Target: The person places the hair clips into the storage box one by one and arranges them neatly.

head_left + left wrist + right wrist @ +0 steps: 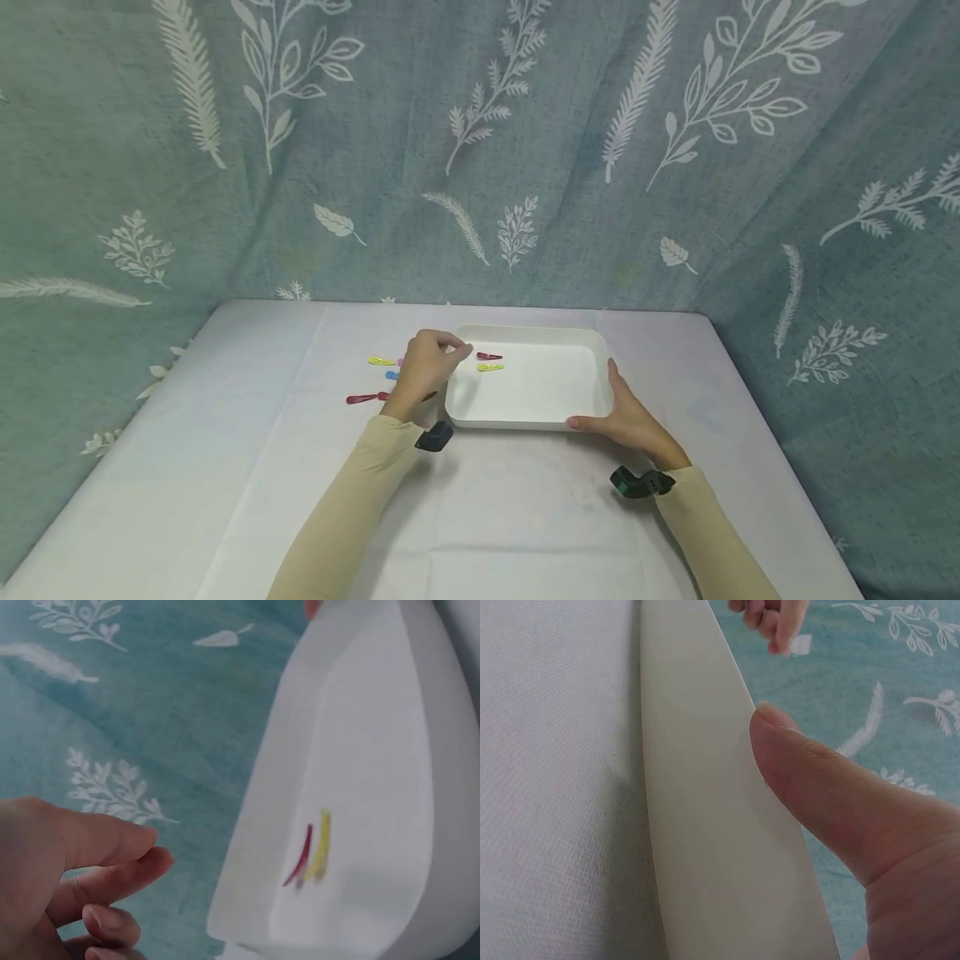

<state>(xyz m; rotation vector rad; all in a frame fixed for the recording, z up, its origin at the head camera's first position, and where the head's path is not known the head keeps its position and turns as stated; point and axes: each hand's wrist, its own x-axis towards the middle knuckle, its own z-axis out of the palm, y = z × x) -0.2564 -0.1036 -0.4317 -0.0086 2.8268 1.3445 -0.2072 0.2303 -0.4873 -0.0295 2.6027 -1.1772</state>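
My right hand (626, 417) grips the white tray (532, 423) at its near right corner, thumb on the front wall and fingers along the right side. In the right wrist view the thumb (817, 769) presses the tray's rim. My left hand (431, 367) hovers by the tray's left rim. Its thumb and forefinger tips are close together, with nothing visible between them in the left wrist view. Inside the tray, a red hair clip (490, 357) lies beside a yellow hair clip (491, 367), near the left end.
Left of the tray, several more hair clips lie on the white cloth, among them a yellow one (381, 361), a blue one (392, 375) and a red one (362, 399). My left forearm partly hides this group. A leaf-patterned curtain (420, 208) hangs behind the table.
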